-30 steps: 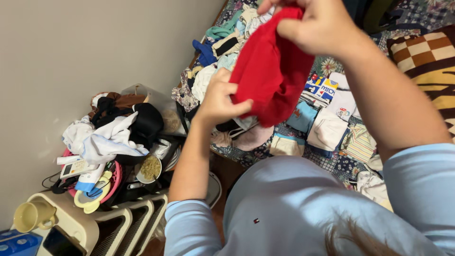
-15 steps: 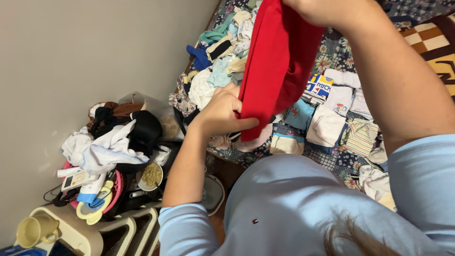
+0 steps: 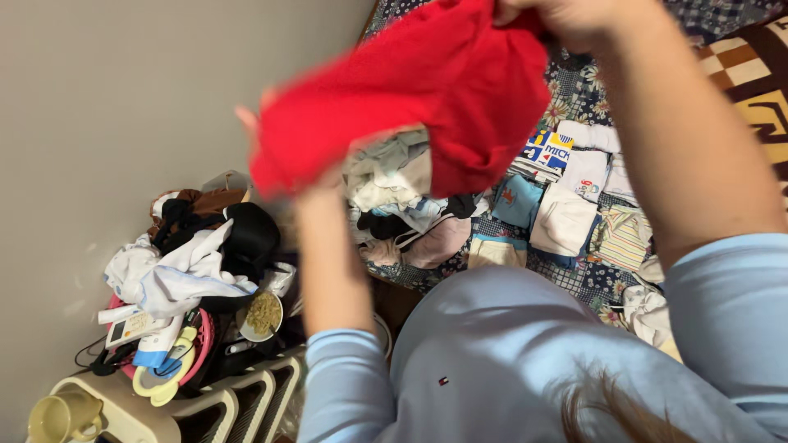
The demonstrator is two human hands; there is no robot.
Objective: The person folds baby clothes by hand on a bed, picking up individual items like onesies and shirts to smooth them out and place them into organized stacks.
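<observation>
I am holding a red garment (image 3: pixel 419 98) up in front of me with both hands, above the bed (image 3: pixel 722 33) and its spread of clothes. My right hand (image 3: pixel 566 20) is gripping its upper edge at the top of the view, fingers closed tight on the cloth. My left hand (image 3: pixel 267 139) is mostly hidden behind the garment's lower left end; only a blurred fingertip and the wrist are showing, but the cloth is stretching from that hand, so it is gripping that end too.

The garment is plain bright red, soft and a little fuzzy looking, with no print that I can see. It is hanging slantwise between my hands, high at the right and low at the left, bunched and creased in the middle, with one rounded fold drooping below my right hand. The left end is blurred.

Under it, a loose pile of pale clothes (image 3: pixel 394 176) is lying on the bed near the wall (image 3: pixel 123 82). Small folded pieces (image 3: pixel 566 221) are lying in rows to the right of the pile. Down at the left, a heap of dark and white clothes (image 3: pixel 197 246) is sitting on a cream heater (image 3: pixel 238 394), beside a bowl (image 3: pixel 263 313) and a cream mug (image 3: pixel 61 417).
</observation>
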